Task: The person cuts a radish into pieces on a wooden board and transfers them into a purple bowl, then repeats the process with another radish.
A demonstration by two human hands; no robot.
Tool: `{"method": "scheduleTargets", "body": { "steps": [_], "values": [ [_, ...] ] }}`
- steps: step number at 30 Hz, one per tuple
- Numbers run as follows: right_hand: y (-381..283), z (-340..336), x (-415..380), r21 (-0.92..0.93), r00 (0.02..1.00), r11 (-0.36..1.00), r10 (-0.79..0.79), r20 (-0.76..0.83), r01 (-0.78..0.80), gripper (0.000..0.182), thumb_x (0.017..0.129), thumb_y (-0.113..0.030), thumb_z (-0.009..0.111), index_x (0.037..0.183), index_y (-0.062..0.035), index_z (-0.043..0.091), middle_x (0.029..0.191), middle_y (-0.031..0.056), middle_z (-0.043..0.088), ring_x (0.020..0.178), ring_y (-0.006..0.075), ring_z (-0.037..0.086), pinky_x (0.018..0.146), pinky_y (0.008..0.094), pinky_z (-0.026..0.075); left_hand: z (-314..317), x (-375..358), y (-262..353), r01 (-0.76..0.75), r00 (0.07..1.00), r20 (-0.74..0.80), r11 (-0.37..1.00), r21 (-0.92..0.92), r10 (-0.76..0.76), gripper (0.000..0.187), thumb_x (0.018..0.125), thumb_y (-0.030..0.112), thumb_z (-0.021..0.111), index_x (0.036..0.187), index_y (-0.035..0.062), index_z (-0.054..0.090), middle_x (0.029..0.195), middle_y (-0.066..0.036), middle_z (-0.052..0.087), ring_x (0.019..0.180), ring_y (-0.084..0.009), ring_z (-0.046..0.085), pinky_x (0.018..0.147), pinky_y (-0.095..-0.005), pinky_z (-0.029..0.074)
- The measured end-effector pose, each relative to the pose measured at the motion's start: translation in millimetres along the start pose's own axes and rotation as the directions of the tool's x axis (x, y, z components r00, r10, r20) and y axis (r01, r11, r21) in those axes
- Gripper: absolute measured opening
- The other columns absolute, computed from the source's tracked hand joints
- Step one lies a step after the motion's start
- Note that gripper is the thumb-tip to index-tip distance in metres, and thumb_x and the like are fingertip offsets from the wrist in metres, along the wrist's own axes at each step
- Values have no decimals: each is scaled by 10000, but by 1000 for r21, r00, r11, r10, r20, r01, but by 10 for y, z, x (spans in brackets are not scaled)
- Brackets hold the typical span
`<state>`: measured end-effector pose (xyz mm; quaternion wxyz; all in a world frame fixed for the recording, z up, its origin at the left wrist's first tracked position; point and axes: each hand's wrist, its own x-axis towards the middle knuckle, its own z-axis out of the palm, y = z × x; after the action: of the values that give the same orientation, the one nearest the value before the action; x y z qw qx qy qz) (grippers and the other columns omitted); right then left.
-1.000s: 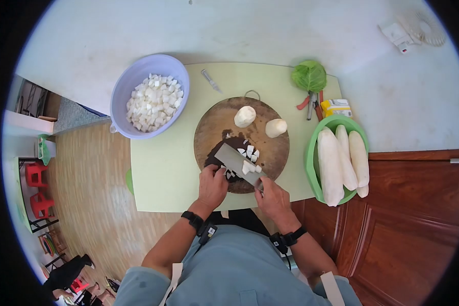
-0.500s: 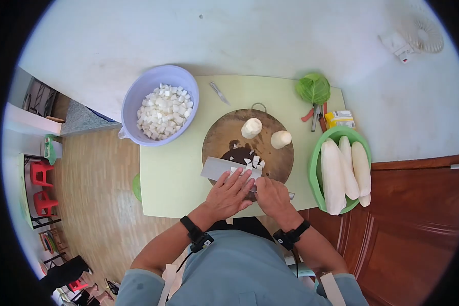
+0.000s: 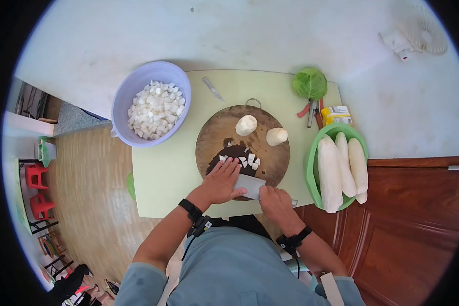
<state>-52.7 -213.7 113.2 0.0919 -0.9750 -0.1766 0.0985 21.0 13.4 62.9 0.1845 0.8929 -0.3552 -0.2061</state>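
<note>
My right hand [image 3: 277, 204] is wrapped round the handle of a cleaver, whose wide blade [image 3: 251, 185] lies low over the near edge of a round wooden chopping board [image 3: 275, 163]. Flat and with fingers stretched forward, my left hand [image 3: 220, 182] rests at the board's near left; its thumb is against or over the blade. Cut white radish pieces [image 3: 250, 161] sit on a dark wet patch just beyond the blade, and a few more show at my left fingertips. Two thick peeled radish chunks [image 3: 246, 125] stand farther back on the board.
A lilac basin [image 3: 118, 109] of white cubes stands at the table's left. To the right, a green basin [image 3: 311, 171] holds long peeled radishes [image 3: 329, 176]. Behind are a small knife [image 3: 212, 88], a cabbage [image 3: 310, 83], red-handled tools [image 3: 311, 113] and a yellow packet [image 3: 336, 115].
The cleaver blade has moved right and toward me, away from the cut pieces. My left hand has slid slightly left, off the blade's middle, and the pieces lie more spread out.
</note>
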Motion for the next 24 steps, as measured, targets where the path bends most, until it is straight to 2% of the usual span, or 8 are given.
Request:
{"method": "scheduleTargets", "body": {
  "steps": [5,8,10,11,13,14,16,24],
  "values": [
    [110,-45,-250,117,997,990,83,-7,-82,259,759,-145,730,905,-59,534,773,111,645,693,307,670,628,435,533,-177,60,-162,27,1000,1,969,-244,-28,747,1026,529,379,1543,-6,304,1629,-235,225,1521,-384,197,1236,-496,142],
    [206,-23,-438,257,986,960,142,-92,-114,234,795,-135,715,949,-56,557,766,121,652,644,314,653,600,420,526,-117,46,-272,67,948,-256,908,-414,-187,757,1005,498,473,1549,4,290,1624,-234,239,1513,-402,210,1220,-512,176],
    [310,201,-587,586,948,784,307,-80,-204,173,884,-136,683,973,-51,562,704,92,634,569,248,624,546,361,507,-24,40,-296,124,941,-267,946,-301,-208,807,984,541,490,1543,-7,293,1613,-247,249,1509,-408,215,1218,-520,175],
    [374,370,-675,588,948,783,309,-80,-206,173,884,-136,683,973,-51,562,704,92,634,569,248,624,546,361,507,33,26,-296,182,931,-284,965,-188,-231,857,964,585,506,1536,-18,297,1603,-261,259,1505,-415,220,1216,-527,175],
    [453,606,-774,863,835,323,519,183,-389,136,972,-164,631,952,-53,555,645,40,581,529,151,570,507,295,475,166,-4,-284,178,942,-269,978,-108,-202,906,932,613,538,1527,-27,298,1593,-275,257,1497,-430,221,1214,-544,164],
    [475,651,-793,863,832,319,523,184,-392,136,972,-164,631,952,-53,555,645,40,581,529,151,570,507,295,475,235,-7,-274,173,951,-254,985,-30,-175,956,900,641,569,1518,-37,300,1582,-288,256,1489,-445,222,1212,-561,154],
    [429,627,-751,907,721,-129,567,399,-401,134,1014,-169,579,943,-60,550,647,9,551,535,92,536,495,256,458,358,-18,-235,135,954,-269,991,3,-130,984,881,657,583,1513,-40,295,1579,-297,252,1484,-451,227,1211,-567,153],
    [334,869,-385,899,733,-185,527,431,-396,173,1018,-205,580,934,-57,548,638,16,548,511,102,531,488,264,467,580,154,-29,157,935,-328,987,41,-135,967,870,588,647,1515,-24,269,1567,-331,211,1465,-521,197,1191,-612,170]
  ]
}}
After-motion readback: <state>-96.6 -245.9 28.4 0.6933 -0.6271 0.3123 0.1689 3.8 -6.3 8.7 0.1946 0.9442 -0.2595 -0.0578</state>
